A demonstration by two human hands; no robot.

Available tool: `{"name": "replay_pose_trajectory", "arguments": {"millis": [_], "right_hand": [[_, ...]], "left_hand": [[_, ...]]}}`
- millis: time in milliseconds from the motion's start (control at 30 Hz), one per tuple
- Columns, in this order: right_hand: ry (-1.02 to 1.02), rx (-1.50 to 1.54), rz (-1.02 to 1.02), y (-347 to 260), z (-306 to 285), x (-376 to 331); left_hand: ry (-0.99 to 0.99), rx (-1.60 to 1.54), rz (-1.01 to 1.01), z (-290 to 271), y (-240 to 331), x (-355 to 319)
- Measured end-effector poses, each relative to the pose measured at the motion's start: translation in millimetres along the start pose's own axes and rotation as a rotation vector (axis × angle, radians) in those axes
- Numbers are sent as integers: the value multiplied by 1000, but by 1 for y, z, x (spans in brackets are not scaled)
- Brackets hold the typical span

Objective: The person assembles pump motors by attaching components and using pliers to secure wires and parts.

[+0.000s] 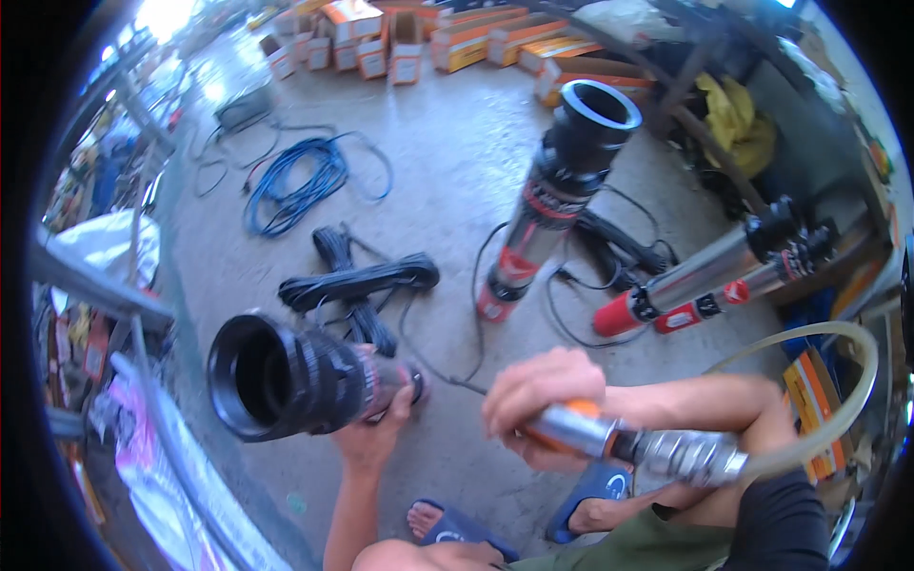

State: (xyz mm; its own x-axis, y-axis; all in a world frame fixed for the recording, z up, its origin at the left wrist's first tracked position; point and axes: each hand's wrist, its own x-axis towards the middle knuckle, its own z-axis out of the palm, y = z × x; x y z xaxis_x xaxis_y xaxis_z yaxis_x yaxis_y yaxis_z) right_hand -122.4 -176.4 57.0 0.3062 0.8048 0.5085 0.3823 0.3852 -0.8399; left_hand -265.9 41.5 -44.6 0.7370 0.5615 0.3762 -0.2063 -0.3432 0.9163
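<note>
My left hand (371, 440) is wrapped round the body of a submersible pump (286, 381), left of centre. Its wide, black, open end tilts up toward the left, while its lower end is partly hidden by my hand. In my right hand (545, 395), right of centre, is an orange and silver air tool (588, 430). A metal coupling (690, 457) joins its rear to a clear, yellowish hose (862, 381) that loops up at the right. My fingers cover the tool's front end, and motion blurs them, so its tip is not visible.
A taller pump (547, 214) stands upright ahead, and two slimmer pumps (700, 276) lean at the right. Coiled black cable (362, 281) and blue cable (300, 186) lie on the floor. Orange cartons (466, 43) line the back. My sandalled feet (457, 533) are below.
</note>
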Motion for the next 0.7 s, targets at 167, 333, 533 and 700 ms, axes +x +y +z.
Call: {"name": "replay_pose_trajectory", "arguments": {"millis": [167, 333, 533, 700], "right_hand": [[-337, -140, 90, -24, -62, -91], [254, -455, 392, -46, -90, -194], [1783, 137, 321, -5, -74, -367], [2071, 570, 565, 36, -121, -517]], "left_hand": [[289, -78, 93, 39, 20, 15], [294, -61, 112, 28, 37, 22], [247, -184, 213, -24, 127, 68], [401, -47, 204, -93, 142, 64]]}}
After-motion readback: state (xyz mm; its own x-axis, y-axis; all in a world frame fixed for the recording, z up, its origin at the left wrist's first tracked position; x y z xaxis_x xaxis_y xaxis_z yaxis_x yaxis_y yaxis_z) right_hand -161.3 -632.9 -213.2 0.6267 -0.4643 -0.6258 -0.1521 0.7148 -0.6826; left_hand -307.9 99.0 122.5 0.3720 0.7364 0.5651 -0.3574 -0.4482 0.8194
